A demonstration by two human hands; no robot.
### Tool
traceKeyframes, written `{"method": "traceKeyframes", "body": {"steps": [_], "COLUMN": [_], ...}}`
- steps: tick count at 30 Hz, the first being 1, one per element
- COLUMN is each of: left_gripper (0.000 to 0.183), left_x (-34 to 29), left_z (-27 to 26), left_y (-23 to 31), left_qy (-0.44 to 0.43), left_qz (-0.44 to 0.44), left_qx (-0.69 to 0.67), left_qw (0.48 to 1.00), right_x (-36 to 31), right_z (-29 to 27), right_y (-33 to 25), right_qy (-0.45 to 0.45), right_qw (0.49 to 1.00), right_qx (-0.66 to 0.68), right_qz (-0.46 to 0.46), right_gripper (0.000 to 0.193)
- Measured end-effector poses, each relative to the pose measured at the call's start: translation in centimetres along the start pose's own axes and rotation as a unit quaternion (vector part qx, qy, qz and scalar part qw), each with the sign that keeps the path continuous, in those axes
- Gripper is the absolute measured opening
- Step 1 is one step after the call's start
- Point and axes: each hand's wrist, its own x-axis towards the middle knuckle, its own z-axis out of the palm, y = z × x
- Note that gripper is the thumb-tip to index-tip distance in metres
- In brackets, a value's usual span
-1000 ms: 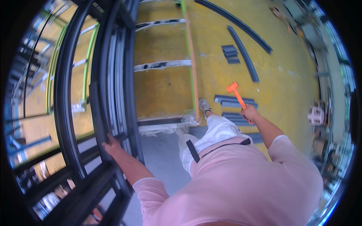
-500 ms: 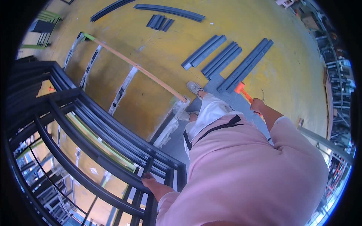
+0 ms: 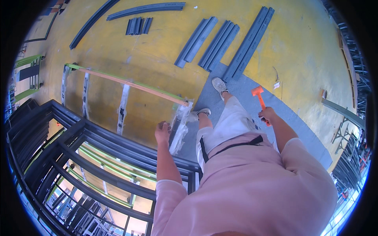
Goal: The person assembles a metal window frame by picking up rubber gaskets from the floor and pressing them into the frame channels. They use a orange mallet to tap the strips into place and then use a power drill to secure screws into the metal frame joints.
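An orange mallet (image 3: 261,101) is in my right hand (image 3: 268,114); the fingers wrap round its handle and its head points away from me over the grey floor. My left hand (image 3: 162,133) is raised off the stacked black frames (image 3: 134,146), with its fingers loosely bent and apart and nothing visible in them. Those frames fill the lower left, made of long dark bars with crosspieces. Just beyond my left hand stands a low stand (image 3: 130,83) with a green and wood-coloured top rail and legs wrapped in whitish, torn material.
Several grey profile lengths lie on the yellow floor ahead, including a paired long piece (image 3: 249,43), shorter bundles (image 3: 218,45) and curved strips (image 3: 145,10). A green-framed cart (image 3: 29,76) stands at the far left. A grey metal beam (image 3: 342,112) juts in at the right.
My left hand has let go of the black frame and moved up and forward. The mallet is still in my right hand. My view has turned, shifting the floor pieces leftward and up.
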Motion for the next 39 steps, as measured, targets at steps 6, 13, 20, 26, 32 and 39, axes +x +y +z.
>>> {"method": "traceKeyframes", "body": {"steps": [6,13,20,26,32,39], "left_gripper": [0.035,0.037,0.056,0.064,0.024,0.031], "left_x": [8.2,27.0,43.2,44.0,39.8,31.8], "left_z": [9.7,38.0,58.5,61.8,56.5,50.1], "left_y": [0.7,-4.4,-13.5,-16.9,-15.6,-8.6], "left_qy": [-0.029,-0.137,-0.035,-0.024,-0.1,-0.121], "left_qz": [0.12,0.193,0.328,0.204,0.231,0.236], "left_qx": [0.364,0.499,0.59,0.642,0.552,0.493], "left_qw": [0.923,0.834,0.737,0.739,0.795,0.828], "right_x": [5.1,12.7,16.5,16.9,16.0,15.2], "right_z": [2.2,7.1,6.0,5.1,7.1,8.1], "right_y": [-9.1,-13.0,-12.4,-11.8,-13.2,-14.6], "right_qy": [-0.132,-0.132,-0.079,-0.029,-0.044,-0.063], "right_qw": [0.975,0.983,0.995,0.987,0.984,0.977], "right_qx": [0.178,0.129,0.052,0.16,0.169,0.201], "right_qz": [-0.032,0.01,0.002,-0.015,0.032,-0.016], "right_gripper": [0.027,0.02,0.014,0.011,0.011,0.018]}}
